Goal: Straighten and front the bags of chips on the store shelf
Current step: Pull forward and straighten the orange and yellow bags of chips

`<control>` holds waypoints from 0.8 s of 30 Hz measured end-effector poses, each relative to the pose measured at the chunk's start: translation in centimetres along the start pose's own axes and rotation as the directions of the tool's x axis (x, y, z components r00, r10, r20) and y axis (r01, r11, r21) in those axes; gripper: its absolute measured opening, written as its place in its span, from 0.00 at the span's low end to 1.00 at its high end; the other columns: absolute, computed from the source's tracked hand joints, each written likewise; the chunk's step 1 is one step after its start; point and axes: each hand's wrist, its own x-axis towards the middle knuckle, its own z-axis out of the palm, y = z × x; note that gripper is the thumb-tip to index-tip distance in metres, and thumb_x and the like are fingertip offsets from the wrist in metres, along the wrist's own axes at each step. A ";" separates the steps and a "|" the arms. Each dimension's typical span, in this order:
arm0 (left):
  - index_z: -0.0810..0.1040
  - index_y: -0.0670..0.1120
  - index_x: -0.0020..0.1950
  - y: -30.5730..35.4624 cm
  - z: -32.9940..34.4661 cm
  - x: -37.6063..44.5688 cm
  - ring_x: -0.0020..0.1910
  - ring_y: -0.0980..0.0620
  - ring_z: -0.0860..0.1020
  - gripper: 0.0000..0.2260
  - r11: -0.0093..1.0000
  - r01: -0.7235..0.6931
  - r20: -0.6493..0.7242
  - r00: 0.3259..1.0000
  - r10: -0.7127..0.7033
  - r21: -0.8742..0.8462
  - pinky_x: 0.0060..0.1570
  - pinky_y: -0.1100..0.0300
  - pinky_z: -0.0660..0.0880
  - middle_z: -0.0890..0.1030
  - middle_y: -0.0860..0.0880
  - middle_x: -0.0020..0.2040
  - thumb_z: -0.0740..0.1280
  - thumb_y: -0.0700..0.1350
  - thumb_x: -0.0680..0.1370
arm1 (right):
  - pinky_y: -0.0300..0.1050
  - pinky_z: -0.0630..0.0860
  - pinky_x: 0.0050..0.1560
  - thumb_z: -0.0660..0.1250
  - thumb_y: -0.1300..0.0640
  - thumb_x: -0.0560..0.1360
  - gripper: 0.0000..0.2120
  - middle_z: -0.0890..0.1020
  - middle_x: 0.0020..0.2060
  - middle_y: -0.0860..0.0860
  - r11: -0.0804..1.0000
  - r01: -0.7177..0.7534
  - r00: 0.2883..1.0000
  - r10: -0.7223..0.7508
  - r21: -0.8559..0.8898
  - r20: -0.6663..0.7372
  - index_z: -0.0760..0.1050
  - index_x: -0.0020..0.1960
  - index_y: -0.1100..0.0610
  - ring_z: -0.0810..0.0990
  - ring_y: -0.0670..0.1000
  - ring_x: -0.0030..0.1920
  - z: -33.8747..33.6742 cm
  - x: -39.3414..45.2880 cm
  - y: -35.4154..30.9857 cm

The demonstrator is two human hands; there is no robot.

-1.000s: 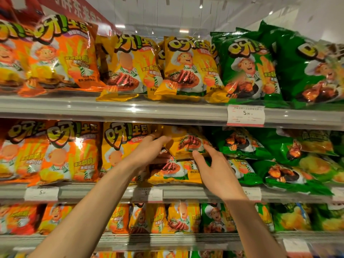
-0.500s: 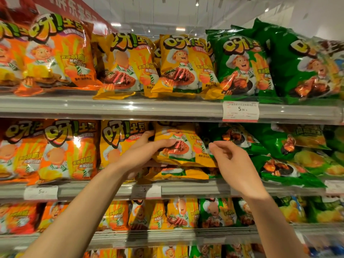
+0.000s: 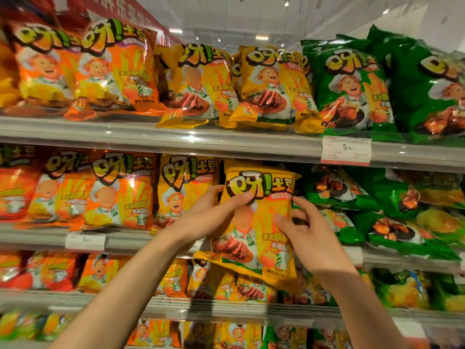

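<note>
**A:** Why is that glossy yellow foil chip bag [image 3: 254, 230] held out in front of the middle shelf rail [image 3: 151, 239], centre of the frame?

**B:** I judge I'm standing it upright so its printed face looks outward; its top edge sits just under the upper shelf rail [image 3: 176, 144], and its bottom hangs below the middle shelf's lip, so it isn't seated yet; the slot behind it looks dark and I can't tell what lies there.

**A:** And the hands?

**B:** My left hand [image 3: 203, 217] comes in from lower left and clasps the bag's left edge, thumb across the front by the logo, other fingers behind; my right hand [image 3: 309, 238] is at the bag's right edge, thumb on the front, fingers curled round the side; both are grasping it, neither is slack.

**A:** Neighbours?

**B:** A matching upright yellow bag [image 3: 186, 192] stands just left, partly behind my left hand; tumbled shiny green bags [image 3: 352, 197] lie flat to the right, touching or nearly touching my right fingers; those look unfronted, so much of the task remains, I'd say.
</note>
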 end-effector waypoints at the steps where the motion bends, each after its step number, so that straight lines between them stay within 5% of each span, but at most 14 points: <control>1: 0.59 0.55 0.77 -0.4 0.1 -0.1 0.53 0.61 0.75 0.38 1.000 -0.025 -0.016 1.000 0.025 0.007 0.56 0.56 0.71 0.76 0.62 0.55 0.67 0.68 0.72 | 0.41 0.83 0.43 0.69 0.48 0.78 0.28 0.78 0.63 0.45 1.000 0.001 1.000 -0.002 0.016 0.010 0.63 0.75 0.44 0.84 0.42 0.49 0.3 -0.2 0.2; 3: 0.59 0.57 0.77 -1.2 -0.3 -0.8 0.62 0.59 0.72 0.38 0.998 -0.060 -0.055 0.997 0.062 0.030 0.61 0.57 0.66 0.73 0.65 0.60 0.68 0.68 0.72 | 0.52 0.83 0.52 0.70 0.47 0.77 0.30 0.77 0.65 0.45 0.999 -0.003 0.999 0.001 0.052 0.033 0.63 0.75 0.43 0.83 0.47 0.56 1.2 -0.6 0.3; 6: 0.57 0.57 0.79 -2.8 -1.9 -1.7 0.70 0.58 0.65 0.44 0.997 -0.068 -0.171 0.982 0.075 0.047 0.62 0.57 0.63 0.67 0.60 0.69 0.68 0.70 0.67 | 0.54 0.81 0.56 0.70 0.45 0.76 0.31 0.75 0.66 0.43 1.000 0.027 0.994 -0.029 0.015 0.103 0.61 0.76 0.43 0.82 0.46 0.57 2.6 -1.0 -0.3; 9: 0.64 0.57 0.74 -3.9 -3.9 -2.9 0.64 0.63 0.73 0.38 0.993 -0.117 -0.273 0.955 0.113 0.001 0.60 0.60 0.69 0.74 0.61 0.66 0.70 0.66 0.67 | 0.47 0.77 0.61 0.66 0.42 0.78 0.30 0.73 0.67 0.43 0.985 0.103 0.989 -0.088 -0.136 0.115 0.61 0.77 0.44 0.79 0.44 0.61 3.0 -0.6 -1.6; 12: 0.66 0.56 0.73 -4.6 -5.6 -4.0 0.61 0.64 0.75 0.34 0.989 -0.145 -0.371 0.920 0.130 -0.015 0.56 0.65 0.69 0.76 0.64 0.61 0.72 0.61 0.70 | 0.49 0.71 0.62 0.62 0.41 0.80 0.27 0.71 0.69 0.51 0.879 0.138 0.988 -0.151 -0.457 0.008 0.66 0.75 0.50 0.74 0.53 0.66 2.9 2.2 -2.3; 19: 0.59 0.55 0.79 -6.0 -7.8 -4.3 0.68 0.59 0.65 0.41 0.994 -0.112 -0.477 0.872 0.105 0.014 0.63 0.58 0.63 0.69 0.59 0.67 0.71 0.63 0.70 | 0.60 0.64 0.73 0.51 0.21 0.70 0.53 0.56 0.79 0.61 0.671 -0.091 0.984 0.175 -0.736 0.038 0.48 0.81 0.58 0.61 0.65 0.76 6.9 10.7 -0.7; 24: 0.58 0.57 0.79 -6.5 -8.4 -4.1 0.72 0.52 0.67 0.42 0.997 -0.073 -0.462 0.884 0.069 0.010 0.67 0.53 0.66 0.69 0.57 0.70 0.70 0.66 0.70 | 0.58 0.66 0.73 0.61 0.29 0.73 0.51 0.55 0.79 0.63 0.703 -0.109 0.981 0.189 -0.703 0.037 0.48 0.80 0.61 0.62 0.65 0.76 7.1 11.7 0.0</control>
